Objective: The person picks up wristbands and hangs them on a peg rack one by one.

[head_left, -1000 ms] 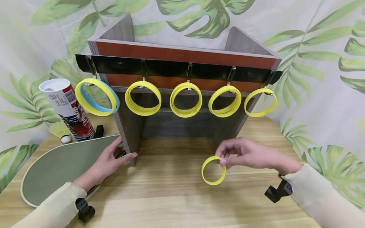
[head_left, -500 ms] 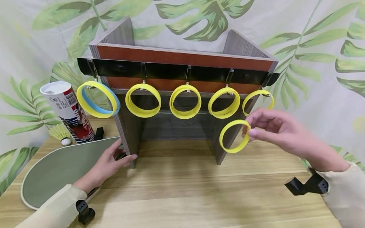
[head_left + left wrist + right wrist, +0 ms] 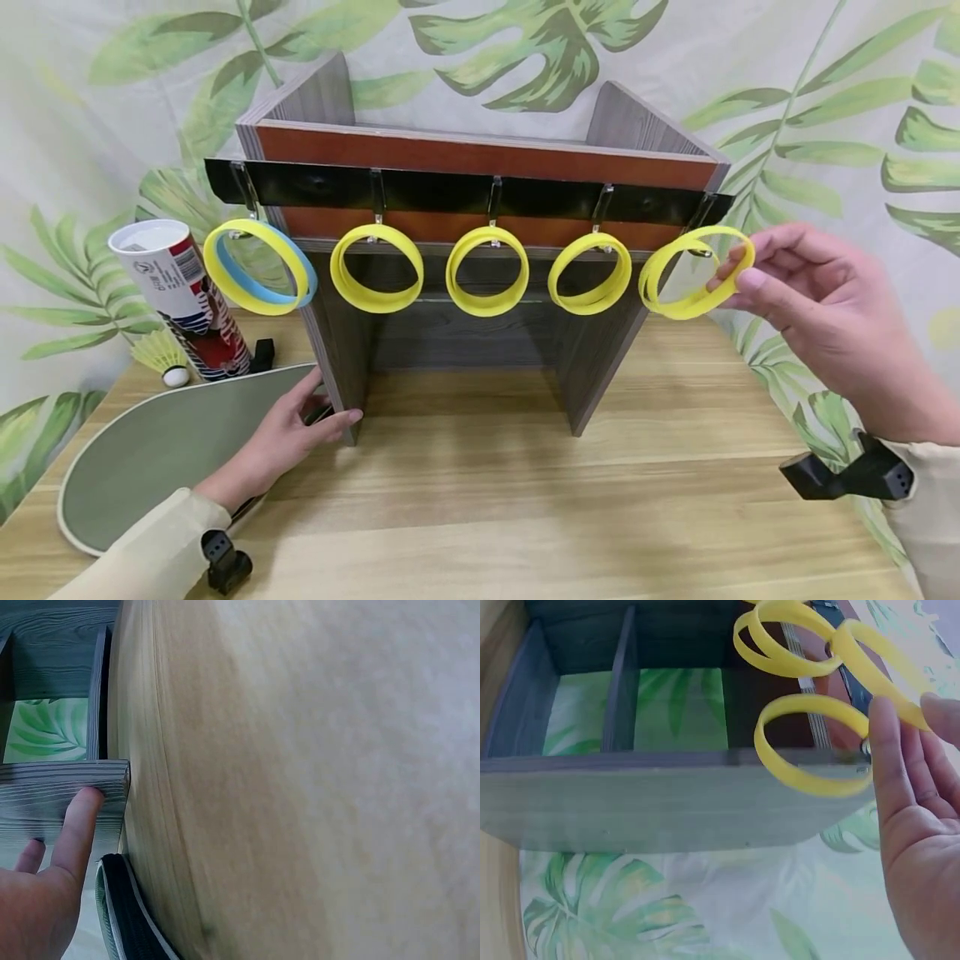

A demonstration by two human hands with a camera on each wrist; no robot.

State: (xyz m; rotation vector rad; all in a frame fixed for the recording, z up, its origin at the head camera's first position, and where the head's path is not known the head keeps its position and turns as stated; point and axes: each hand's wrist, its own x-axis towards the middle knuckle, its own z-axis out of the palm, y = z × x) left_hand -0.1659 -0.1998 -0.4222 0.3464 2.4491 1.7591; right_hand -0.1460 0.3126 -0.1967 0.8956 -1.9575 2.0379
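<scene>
My right hand [image 3: 832,308] pinches a thin yellow ring [image 3: 750,265] between thumb and fingers, at the right end of the black hook strip [image 3: 442,190]. In the head view this ring overlaps the yellow ring hanging from the rightmost hook; whether it touches the hook I cannot tell. The right wrist view shows the held ring [image 3: 859,667] apart from the hanging ring [image 3: 791,778]. My left hand [image 3: 281,437] rests against the left side panel [image 3: 341,367] of the grey wooden shelf, its thumb lying across the panel's front edge.
Yellow rings [image 3: 487,307] hang on the other hooks, a blue one [image 3: 258,287] among them at far left. A printed tube [image 3: 187,300], a shuttlecock [image 3: 165,357] and a green racket-shaped cover [image 3: 165,450] are left on the wooden table [image 3: 525,517].
My right hand has lifted the yellow ring from low before the shelf, up and rightward to the rightmost hook. The left hand has stayed at the panel.
</scene>
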